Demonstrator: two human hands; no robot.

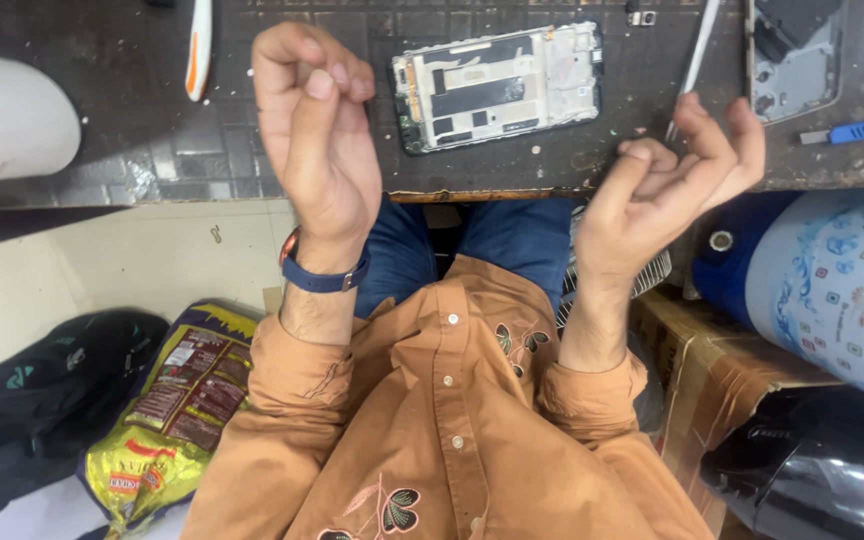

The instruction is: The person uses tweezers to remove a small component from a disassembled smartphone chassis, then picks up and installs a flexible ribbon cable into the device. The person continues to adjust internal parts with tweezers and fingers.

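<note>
An opened phone frame (497, 85) with bare inner parts lies flat on the dark work table (132, 150), between my two raised hands. My left hand (317, 130), with a blue watch at the wrist, is held up left of the phone, its fingertips pinched together; nothing shows between them. My right hand (667, 185) is raised at the table's front edge to the phone's right, fingers curled around the lower end of a thin white tool (694, 65) that points away over the table.
A second opened phone part (792, 50), a blue-handled tool (862, 130) and a white-and-orange tool (199, 45) lie on the table. Below are a black backpack (42, 400), a yellow bag (172, 410), a cardboard box (722, 370) and a blue patterned cylinder (832, 290).
</note>
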